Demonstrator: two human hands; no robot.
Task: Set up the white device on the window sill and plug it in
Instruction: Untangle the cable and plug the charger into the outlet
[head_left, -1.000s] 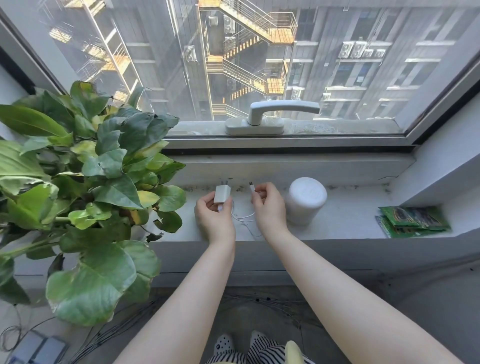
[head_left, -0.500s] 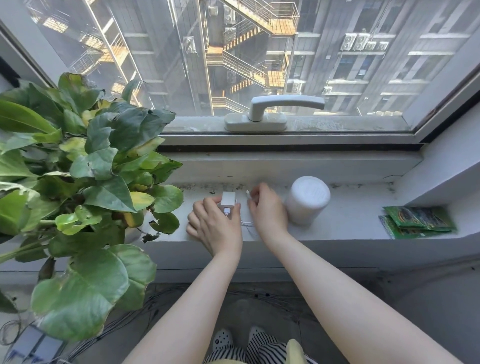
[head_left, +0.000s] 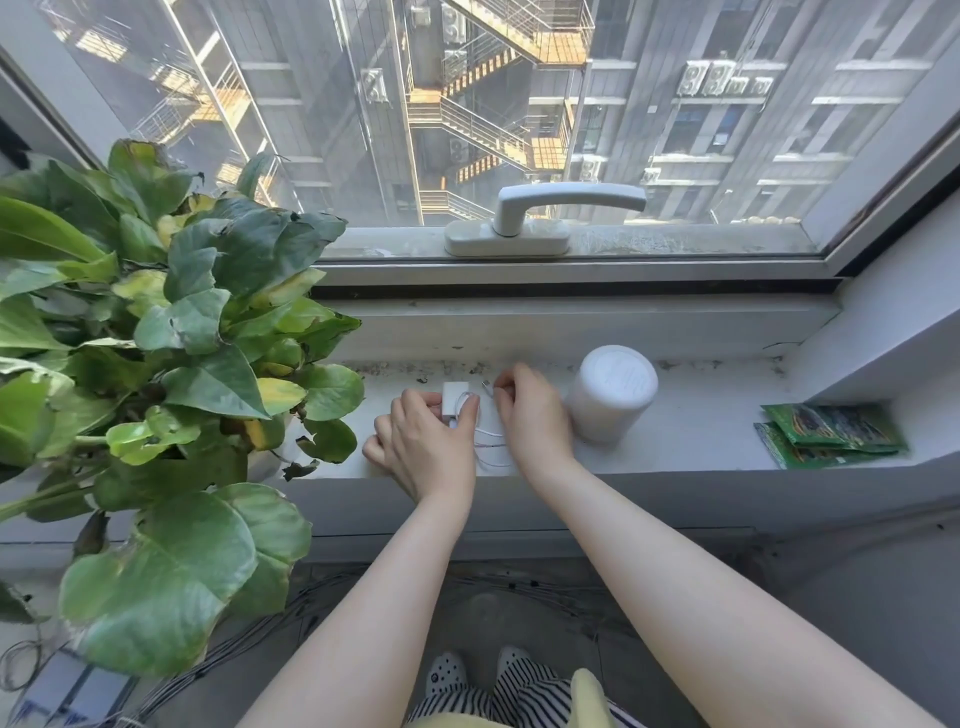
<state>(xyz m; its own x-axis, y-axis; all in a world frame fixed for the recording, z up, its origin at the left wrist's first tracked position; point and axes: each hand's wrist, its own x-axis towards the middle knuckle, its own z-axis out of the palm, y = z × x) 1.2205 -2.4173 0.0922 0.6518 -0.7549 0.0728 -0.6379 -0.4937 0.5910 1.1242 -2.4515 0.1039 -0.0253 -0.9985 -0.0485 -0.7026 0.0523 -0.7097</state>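
The white cylindrical device (head_left: 612, 395) stands upright on the window sill (head_left: 696, 426), just right of my hands. My left hand (head_left: 423, 447) rests on the sill and pinches a small white power adapter (head_left: 453, 400) between thumb and fingers. My right hand (head_left: 530, 415) holds the thin white cable (head_left: 491, 441) near its small plug end (head_left: 485, 385), close beside the adapter. Loose loops of the cable lie on the sill between my two hands. The plug end is not connected to the device.
A large leafy potted plant (head_left: 156, 364) fills the sill's left side, its leaves close to my left hand. Green packets (head_left: 831, 434) lie at the sill's right end. A white window handle (head_left: 550, 218) sits above. Cables run along the floor below.
Both hands lowered from above the sill down onto it, and the adapter and cable end came closer together. The device has not moved.
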